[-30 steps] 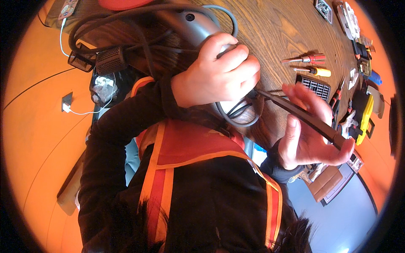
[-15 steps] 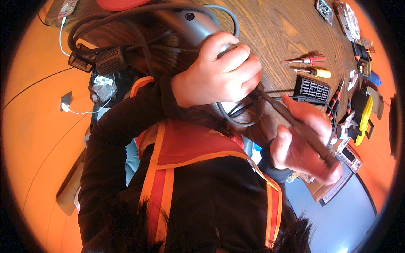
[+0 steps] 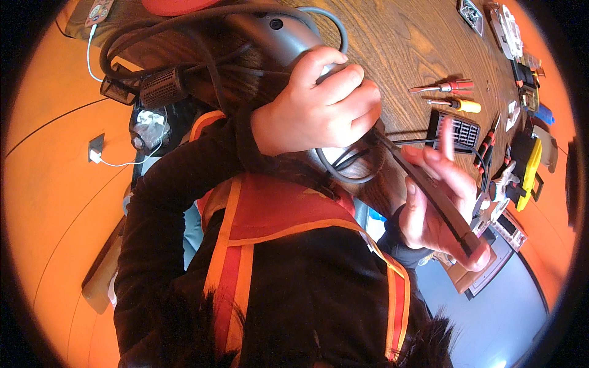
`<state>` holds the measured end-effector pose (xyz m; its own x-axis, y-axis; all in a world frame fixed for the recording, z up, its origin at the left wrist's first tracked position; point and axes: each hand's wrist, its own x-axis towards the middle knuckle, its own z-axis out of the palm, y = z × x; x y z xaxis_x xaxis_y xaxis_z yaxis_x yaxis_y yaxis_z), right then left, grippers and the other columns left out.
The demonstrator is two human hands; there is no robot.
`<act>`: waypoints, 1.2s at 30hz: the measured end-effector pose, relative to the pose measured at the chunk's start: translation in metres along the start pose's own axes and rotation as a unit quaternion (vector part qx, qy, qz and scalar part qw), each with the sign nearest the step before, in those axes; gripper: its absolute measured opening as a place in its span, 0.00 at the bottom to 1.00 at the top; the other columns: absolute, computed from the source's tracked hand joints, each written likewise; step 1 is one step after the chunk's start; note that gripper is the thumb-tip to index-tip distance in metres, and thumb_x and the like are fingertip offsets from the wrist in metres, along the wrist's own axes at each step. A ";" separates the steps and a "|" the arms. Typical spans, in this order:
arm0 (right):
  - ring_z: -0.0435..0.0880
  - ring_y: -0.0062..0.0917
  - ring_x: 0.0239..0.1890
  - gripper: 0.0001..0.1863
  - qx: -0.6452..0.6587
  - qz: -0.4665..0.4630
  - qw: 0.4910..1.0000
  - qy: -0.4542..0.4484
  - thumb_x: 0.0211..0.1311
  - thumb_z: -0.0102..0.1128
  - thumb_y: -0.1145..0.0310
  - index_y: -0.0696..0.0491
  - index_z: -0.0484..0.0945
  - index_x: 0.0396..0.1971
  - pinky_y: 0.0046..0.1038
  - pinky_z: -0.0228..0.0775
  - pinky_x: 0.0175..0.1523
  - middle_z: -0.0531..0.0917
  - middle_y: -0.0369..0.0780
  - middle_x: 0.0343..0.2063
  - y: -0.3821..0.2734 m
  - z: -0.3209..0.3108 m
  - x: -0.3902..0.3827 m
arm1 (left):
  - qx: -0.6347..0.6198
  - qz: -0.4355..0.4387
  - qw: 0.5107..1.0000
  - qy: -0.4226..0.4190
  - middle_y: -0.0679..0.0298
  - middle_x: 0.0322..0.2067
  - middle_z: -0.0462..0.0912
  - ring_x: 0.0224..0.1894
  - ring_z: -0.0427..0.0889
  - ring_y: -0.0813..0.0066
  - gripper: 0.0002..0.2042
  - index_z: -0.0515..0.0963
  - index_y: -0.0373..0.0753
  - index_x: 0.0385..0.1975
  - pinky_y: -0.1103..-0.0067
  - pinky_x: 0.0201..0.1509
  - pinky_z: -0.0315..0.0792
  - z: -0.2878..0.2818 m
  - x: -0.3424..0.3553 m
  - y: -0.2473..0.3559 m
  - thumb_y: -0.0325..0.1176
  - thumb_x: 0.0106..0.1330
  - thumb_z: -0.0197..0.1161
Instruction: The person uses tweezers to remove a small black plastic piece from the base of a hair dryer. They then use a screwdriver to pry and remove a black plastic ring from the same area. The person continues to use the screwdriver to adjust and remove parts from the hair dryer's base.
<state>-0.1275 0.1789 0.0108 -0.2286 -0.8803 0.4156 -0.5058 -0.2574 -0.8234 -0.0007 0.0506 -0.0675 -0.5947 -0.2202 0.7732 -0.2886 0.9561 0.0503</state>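
Observation:
My left hand (image 3: pixel 328 107) is wrapped over a smooth grey rounded casing (image 3: pixel 285 40) with a dark round hole in it. A thick grey cable loops around this casing. With my right hand (image 3: pixel 448 196) I hold a long, slim, dark stick-like tool (image 3: pixel 432 187), its rear end resting against the hand near my body. The tool slants up and left toward the underside of my left hand, where its tip is hidden. One right finger is raised off it and blurred. A dark mesh-patterned cylinder (image 3: pixel 162 89) sits left of my left wrist.
On the wooden table (image 3: pixel 386 49) lie a red-handled screwdriver (image 3: pixel 454 87), a yellow-handled screwdriver (image 3: pixel 464 106), a black bit case (image 3: pixel 457 130) and red-and-black pliers (image 3: pixel 486 149). A yellow-and-black toolbox (image 3: pixel 529 175) stands farther right. A remote control (image 3: pixel 99 11) lies top left.
My right hand has shifted slightly, and one finger has lifted upward off the slim tool. The tool's rear end has moved a little left. My left hand stays on the grey casing.

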 end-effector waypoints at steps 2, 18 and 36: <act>0.82 0.37 0.35 0.23 -0.011 -0.001 1.000 -0.006 0.52 0.60 0.83 0.55 0.61 0.46 0.46 0.72 0.51 0.78 0.50 0.33 0.000 0.003 0.000 | 0.005 -0.001 1.000 -0.004 0.73 0.30 0.76 0.37 0.76 0.75 0.08 0.78 0.47 0.23 0.71 0.47 0.67 0.001 0.000 0.000 0.34 0.41 0.60; 0.80 0.34 0.44 0.16 -0.016 0.035 0.999 -0.019 0.53 0.61 0.81 0.66 0.72 0.43 0.31 0.71 0.53 0.80 0.50 0.41 0.006 0.003 0.001 | 0.023 -0.001 1.000 -0.011 0.74 0.29 0.76 0.37 0.76 0.76 0.08 0.77 0.47 0.24 0.71 0.48 0.67 0.001 0.000 0.000 0.35 0.41 0.59; 0.81 0.28 0.36 0.17 0.055 0.041 0.996 0.054 0.58 0.54 0.82 0.68 0.69 0.48 0.25 0.73 0.44 0.80 0.50 0.38 0.004 0.013 -0.002 | 0.016 -0.003 1.000 -0.023 0.74 0.29 0.76 0.36 0.76 0.76 0.08 0.77 0.47 0.23 0.71 0.48 0.67 0.002 0.001 0.000 0.35 0.41 0.59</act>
<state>-0.1180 0.1741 0.0013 -0.3556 -0.8540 0.3798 -0.3892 -0.2341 -0.8909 -0.0031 0.0500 -0.0683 -0.6268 -0.2362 0.7425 -0.3159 0.9482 0.0350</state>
